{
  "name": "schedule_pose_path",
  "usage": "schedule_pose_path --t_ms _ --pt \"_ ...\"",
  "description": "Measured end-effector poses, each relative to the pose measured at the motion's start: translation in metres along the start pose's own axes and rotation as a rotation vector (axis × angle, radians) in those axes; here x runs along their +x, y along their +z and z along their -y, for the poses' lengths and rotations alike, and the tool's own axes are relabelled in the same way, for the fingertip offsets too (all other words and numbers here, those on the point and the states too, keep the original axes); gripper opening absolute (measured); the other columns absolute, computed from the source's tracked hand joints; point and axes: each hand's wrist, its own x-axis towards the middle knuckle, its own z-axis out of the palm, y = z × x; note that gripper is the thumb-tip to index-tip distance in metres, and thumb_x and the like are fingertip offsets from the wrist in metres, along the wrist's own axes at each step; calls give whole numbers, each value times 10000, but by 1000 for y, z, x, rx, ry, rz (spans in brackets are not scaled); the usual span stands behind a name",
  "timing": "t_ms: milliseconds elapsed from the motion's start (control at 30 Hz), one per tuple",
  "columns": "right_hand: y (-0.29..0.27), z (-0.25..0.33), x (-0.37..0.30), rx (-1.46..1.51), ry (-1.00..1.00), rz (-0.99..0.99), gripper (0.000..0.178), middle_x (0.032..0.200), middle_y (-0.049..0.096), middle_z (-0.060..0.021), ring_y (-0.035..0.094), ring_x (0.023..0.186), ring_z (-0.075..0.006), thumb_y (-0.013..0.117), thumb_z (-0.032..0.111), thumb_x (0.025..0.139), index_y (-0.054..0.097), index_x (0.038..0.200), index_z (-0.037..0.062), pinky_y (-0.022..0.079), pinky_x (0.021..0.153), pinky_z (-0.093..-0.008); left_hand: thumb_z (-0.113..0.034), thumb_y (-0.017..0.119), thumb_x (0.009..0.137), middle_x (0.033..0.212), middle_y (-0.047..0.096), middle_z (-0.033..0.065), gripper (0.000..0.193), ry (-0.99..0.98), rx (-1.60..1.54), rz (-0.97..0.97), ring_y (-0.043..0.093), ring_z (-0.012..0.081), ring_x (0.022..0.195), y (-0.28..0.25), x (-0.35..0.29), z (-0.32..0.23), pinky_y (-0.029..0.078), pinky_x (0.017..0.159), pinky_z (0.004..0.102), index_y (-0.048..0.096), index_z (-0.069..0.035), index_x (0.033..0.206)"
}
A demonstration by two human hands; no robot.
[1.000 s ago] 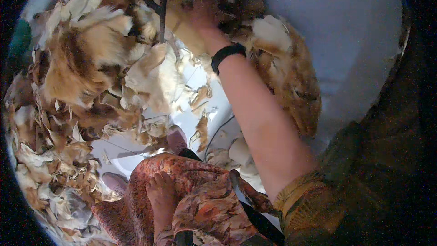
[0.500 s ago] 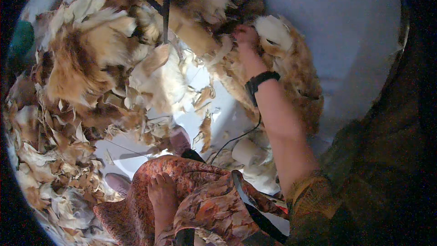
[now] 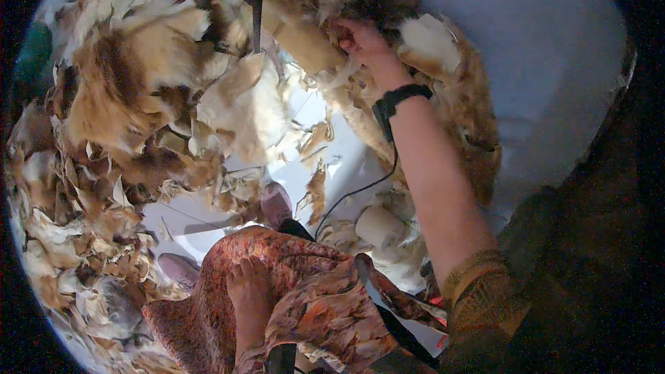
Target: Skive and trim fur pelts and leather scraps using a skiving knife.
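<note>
blk wristband [image 3: 400,98], brn slv [image 3: 485,294]

At 5 o'clock from the centre lies a squat off-white cylinder [image 3: 379,227], with a thin black cord [image 3: 356,193] curving near it. Slim dark bars [image 3: 257,17] meet at 11 o'clock. A rounded green object [image 3: 34,52], too dim to identify, sits at 10; a smooth pale surface [image 3: 547,76] spreads at 2.
</note>
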Motion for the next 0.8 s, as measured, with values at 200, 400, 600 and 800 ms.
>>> schedule_pose_path --t_ms 200,400,600,800 --pt "-34 21 -94 716 -100 -8 200 958 631 -52 602 866 -200 635 98 789 614 986 71 517 710 -356 -156 570 780 988 579 134 342 -17 -75 67 590 282 877 -12 7 -4 515 685 386 569 4 1082" --pt "-34 -40 -152 -113 -325 67 358 1088 619 -73 598 997 -251 641 40 777 568 1125 75 512 871 -363 -144 568 785 964 576 134 340 50 -97 69 589 273 870 -17 4 -4 503 727 402 559 8 1089" --pt "20 -37 -192 467 0 6 553 1175 569 -68 551 1093 -212 636 1 710 500 1243 51 481 910 -339 -126 560 777 904 564 118 304 42 -49 20 590 258 815 -29 -2 2 492 696 375 558 3 1052" --pt "24 -54 -195 533 72 117 566 1187 567 -71 550 1101 -221 619 -26 692 498 1242 29 475 922 -352 -123 551 775 936 557 127 304 87 -15 -169 577 255 821 -19 -10 7 482 701 371 552 11 1047"
